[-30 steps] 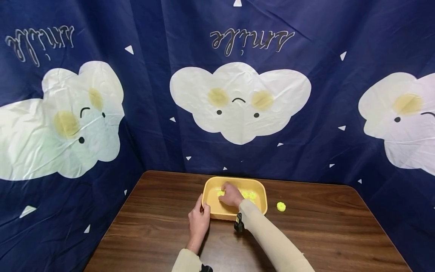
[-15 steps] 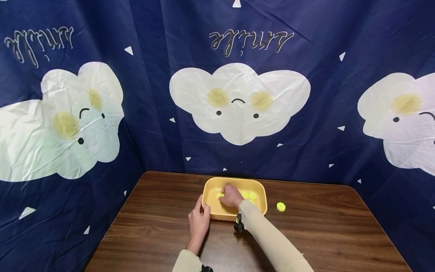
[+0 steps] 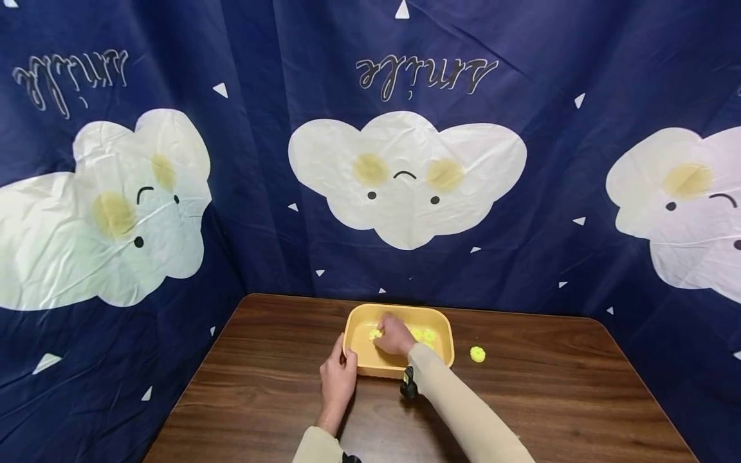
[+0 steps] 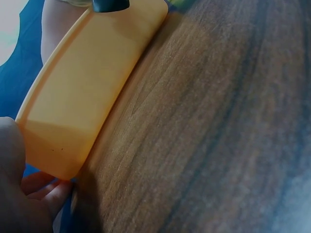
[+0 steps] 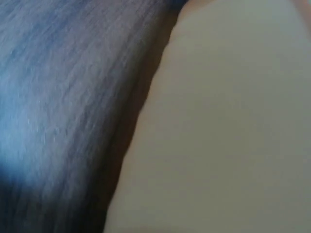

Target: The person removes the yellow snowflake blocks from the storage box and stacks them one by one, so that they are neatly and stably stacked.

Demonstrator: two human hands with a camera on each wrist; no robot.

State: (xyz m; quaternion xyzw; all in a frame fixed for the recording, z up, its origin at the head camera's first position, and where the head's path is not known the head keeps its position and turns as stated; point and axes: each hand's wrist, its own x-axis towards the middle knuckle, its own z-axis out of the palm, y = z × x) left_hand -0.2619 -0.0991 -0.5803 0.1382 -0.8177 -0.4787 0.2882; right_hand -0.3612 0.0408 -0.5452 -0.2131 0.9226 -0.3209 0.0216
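A yellow-orange rectangular tray (image 3: 359, 357) rests near the far edge of the wooden table. My left hand (image 3: 338, 379) grips its left end, with the thumb at the rim; the left wrist view shows fingers curled round the lower corner of the tray wall (image 4: 77, 107). Inside the tray, my right hand (image 3: 396, 335) reaches to the left half, thumb and forefinger pinching a small bright yellow flower-shaped piece (image 3: 374, 334). More yellow flower-shaped pieces (image 3: 427, 335) lie at the tray's right, partly hidden by the hand and sleeve. The sleeve (image 5: 218, 121) fills most of the right wrist view.
One more yellow flower-shaped piece (image 3: 477, 354) lies on the table (image 3: 550, 386) right of the tray. A dark blue curtain (image 3: 260, 225) with clouds and upside-down lettering stands behind the table and along both sides. Each wrist carries a small black device (image 3: 408, 384).
The head view has tilted up slightly. Both hands stay nearly in place, and the yellow piece at my right fingertips shows a little more clearly than half a second ago.
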